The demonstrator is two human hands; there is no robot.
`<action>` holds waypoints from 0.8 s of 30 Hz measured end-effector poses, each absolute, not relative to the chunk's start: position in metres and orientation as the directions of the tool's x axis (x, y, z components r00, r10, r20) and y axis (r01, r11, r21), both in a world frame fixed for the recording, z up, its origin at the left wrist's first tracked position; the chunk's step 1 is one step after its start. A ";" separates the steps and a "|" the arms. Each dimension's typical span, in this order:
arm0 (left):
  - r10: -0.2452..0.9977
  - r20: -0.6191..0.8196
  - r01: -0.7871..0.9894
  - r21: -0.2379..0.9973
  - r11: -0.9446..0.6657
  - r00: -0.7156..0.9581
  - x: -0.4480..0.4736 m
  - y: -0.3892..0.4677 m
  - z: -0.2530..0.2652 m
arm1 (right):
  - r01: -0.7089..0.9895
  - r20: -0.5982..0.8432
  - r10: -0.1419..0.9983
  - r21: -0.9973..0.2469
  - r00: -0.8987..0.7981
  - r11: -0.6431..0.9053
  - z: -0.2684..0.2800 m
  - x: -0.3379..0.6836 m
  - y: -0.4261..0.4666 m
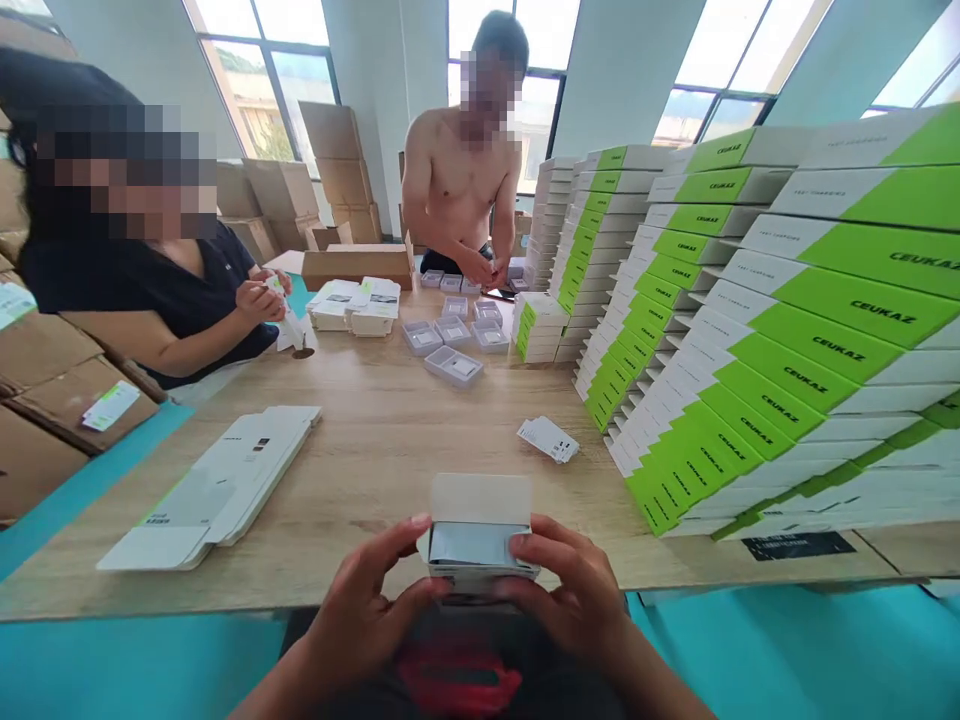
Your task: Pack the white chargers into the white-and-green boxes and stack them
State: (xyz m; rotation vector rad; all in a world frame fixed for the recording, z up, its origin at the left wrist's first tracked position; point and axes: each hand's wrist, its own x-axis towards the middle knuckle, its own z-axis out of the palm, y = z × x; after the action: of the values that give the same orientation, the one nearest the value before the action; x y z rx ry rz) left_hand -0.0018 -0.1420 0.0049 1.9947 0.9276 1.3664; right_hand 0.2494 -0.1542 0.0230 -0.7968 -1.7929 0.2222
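Between my two hands, at the table's near edge, is a small white carton (pixel 480 545) with its end flap standing up. My left hand (pixel 375 590) grips the carton's left side, fingers above and thumb below. On the right side, my right hand (pixel 574 585) holds it the same way, with a fingertip at the open end. What lies inside the carton is hard to make out. Beyond it, to the right, lies a small pile of printed cards (pixel 549 440). A stack of flat, unfolded cartons (pixel 217 490) rests on the table to the left.
Tall stacks of white and green boxes (pixel 750 400) line the table's right side. Clear plastic trays (pixel 453 365) and more flat cartons (pixel 356 305) sit further back on the wooden table (pixel 360 430). One person works at the left, another at the far side.
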 end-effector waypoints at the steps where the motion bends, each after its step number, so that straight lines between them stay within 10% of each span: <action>1: 0.749 0.591 0.293 0.690 -0.662 0.301 -0.005 -0.145 0.004 | 0.404 0.769 0.612 -0.509 -0.184 0.760 0.022 0.250 -0.156; 9: 0.680 0.457 0.472 0.495 -0.730 0.573 -0.007 -0.145 0.032 | 0.379 0.768 0.598 -0.497 -0.227 0.781 0.008 0.259 -0.147; 15: 0.606 0.652 0.442 0.426 -0.789 0.455 0.008 -0.145 0.025 | 0.315 0.783 0.550 -0.465 -0.290 0.827 0.015 0.267 -0.145; 24: 0.724 0.580 0.352 0.633 -0.689 0.374 0.006 -0.154 0.038 | 0.428 0.579 0.661 -0.504 -0.478 0.750 0.053 0.265 -0.153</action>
State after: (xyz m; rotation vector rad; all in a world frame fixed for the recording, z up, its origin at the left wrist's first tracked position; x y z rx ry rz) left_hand 0.0063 -0.1543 0.0379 2.2345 0.9335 1.2474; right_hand 0.2655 -0.1526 0.0535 -0.8139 -2.1450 0.3713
